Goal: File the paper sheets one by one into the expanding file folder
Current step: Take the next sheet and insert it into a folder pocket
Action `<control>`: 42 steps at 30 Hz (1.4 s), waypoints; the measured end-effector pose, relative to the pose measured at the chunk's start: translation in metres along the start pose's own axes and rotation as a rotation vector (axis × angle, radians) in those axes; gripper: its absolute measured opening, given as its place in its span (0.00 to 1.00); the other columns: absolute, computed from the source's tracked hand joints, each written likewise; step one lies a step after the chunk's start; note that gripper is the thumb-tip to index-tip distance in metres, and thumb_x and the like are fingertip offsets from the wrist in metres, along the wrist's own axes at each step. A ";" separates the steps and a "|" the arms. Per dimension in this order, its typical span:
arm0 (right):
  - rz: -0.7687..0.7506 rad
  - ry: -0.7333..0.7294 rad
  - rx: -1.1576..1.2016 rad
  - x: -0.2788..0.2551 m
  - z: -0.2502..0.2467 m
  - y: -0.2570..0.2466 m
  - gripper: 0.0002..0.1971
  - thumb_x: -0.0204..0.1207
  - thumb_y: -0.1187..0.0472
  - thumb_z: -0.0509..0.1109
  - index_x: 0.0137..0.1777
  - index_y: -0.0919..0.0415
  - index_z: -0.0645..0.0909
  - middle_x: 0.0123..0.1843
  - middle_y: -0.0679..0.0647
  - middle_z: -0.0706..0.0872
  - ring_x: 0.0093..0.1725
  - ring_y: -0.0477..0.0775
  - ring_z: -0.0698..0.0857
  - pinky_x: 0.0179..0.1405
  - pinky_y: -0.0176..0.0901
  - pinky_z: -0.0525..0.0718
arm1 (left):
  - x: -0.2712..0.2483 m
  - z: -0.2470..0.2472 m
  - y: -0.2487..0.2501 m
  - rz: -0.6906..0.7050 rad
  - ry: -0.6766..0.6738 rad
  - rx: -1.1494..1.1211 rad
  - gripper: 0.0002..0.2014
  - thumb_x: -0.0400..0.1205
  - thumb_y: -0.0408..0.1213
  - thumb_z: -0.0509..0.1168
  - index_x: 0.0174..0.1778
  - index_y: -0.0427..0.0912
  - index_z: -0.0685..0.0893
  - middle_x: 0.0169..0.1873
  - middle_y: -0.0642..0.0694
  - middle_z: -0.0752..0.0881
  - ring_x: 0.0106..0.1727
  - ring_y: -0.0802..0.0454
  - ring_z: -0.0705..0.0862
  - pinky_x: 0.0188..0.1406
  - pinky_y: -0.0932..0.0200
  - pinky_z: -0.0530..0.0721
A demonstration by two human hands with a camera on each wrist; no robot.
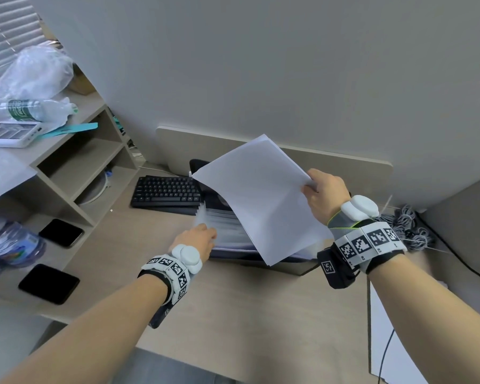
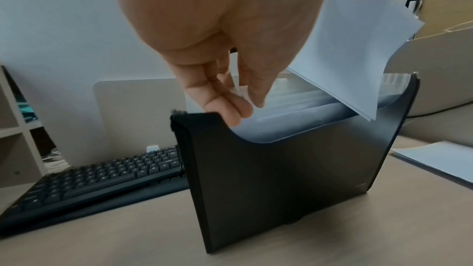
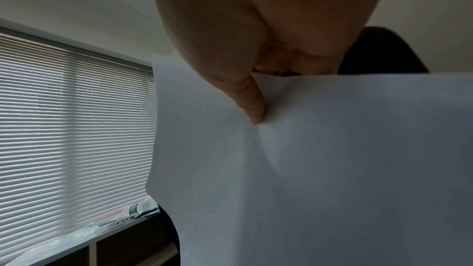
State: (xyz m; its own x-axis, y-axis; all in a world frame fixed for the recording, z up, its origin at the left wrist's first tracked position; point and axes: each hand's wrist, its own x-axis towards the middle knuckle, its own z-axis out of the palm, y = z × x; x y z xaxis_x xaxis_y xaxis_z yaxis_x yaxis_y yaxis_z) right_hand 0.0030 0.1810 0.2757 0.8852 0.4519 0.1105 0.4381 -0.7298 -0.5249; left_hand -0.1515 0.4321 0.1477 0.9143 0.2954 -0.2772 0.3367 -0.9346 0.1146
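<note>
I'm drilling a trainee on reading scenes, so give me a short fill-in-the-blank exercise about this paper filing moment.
1. The right hand pinches a white ____ by its edge.
2. The left hand has its fingers at the top of the black ____, which stands upright on the desk.
3. The sheet's lower corner points down toward the folder's ____ top.
4. Left of the folder lies a black ____.

Missing words: paper sheet; expanding file folder; open; keyboard

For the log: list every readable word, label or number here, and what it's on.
None can be read.
Water bottle green label: blurred.
File folder small corner mark: too small.
Keyboard keys: legends blurred.
Wristband squares: coded patterns, no text.
Paper sheet: blank.
</note>
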 end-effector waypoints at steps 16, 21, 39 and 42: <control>-0.044 0.002 -0.002 -0.006 -0.005 0.002 0.04 0.77 0.67 0.62 0.44 0.69 0.74 0.36 0.68 0.82 0.40 0.72 0.78 0.36 0.54 0.78 | 0.011 -0.014 0.010 -0.122 -0.112 -0.144 0.24 0.78 0.50 0.67 0.71 0.56 0.73 0.63 0.48 0.84 0.53 0.44 0.86 0.52 0.51 0.86; -0.043 0.005 0.006 -0.006 -0.008 0.002 0.04 0.77 0.67 0.62 0.44 0.69 0.74 0.35 0.67 0.81 0.39 0.72 0.78 0.36 0.56 0.78 | 0.010 -0.016 0.012 -0.141 -0.138 -0.270 0.23 0.76 0.48 0.69 0.68 0.54 0.76 0.58 0.44 0.85 0.43 0.44 0.89 0.50 0.50 0.89; -0.017 -0.062 0.028 0.001 -0.009 -0.004 0.15 0.77 0.67 0.62 0.31 0.55 0.63 0.29 0.56 0.74 0.34 0.64 0.72 0.33 0.50 0.72 | 0.008 -0.007 0.043 0.244 -0.038 0.351 0.32 0.81 0.68 0.49 0.52 0.43 0.85 0.55 0.44 0.84 0.62 0.43 0.72 0.59 0.48 0.73; -0.006 -0.055 0.041 0.002 -0.010 -0.005 0.11 0.76 0.68 0.61 0.34 0.59 0.66 0.31 0.59 0.76 0.35 0.65 0.73 0.35 0.55 0.76 | 0.007 0.000 0.049 0.248 -0.119 0.245 0.27 0.80 0.63 0.58 0.60 0.43 0.80 0.70 0.41 0.75 0.69 0.41 0.72 0.66 0.47 0.73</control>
State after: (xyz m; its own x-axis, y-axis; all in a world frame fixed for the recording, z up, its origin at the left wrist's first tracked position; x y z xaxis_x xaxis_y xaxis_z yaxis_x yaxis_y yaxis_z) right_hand 0.0040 0.1804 0.2865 0.8723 0.4843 0.0673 0.4352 -0.7062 -0.5585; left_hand -0.1286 0.3881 0.1514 0.9241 0.0424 -0.3799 0.0312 -0.9989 -0.0356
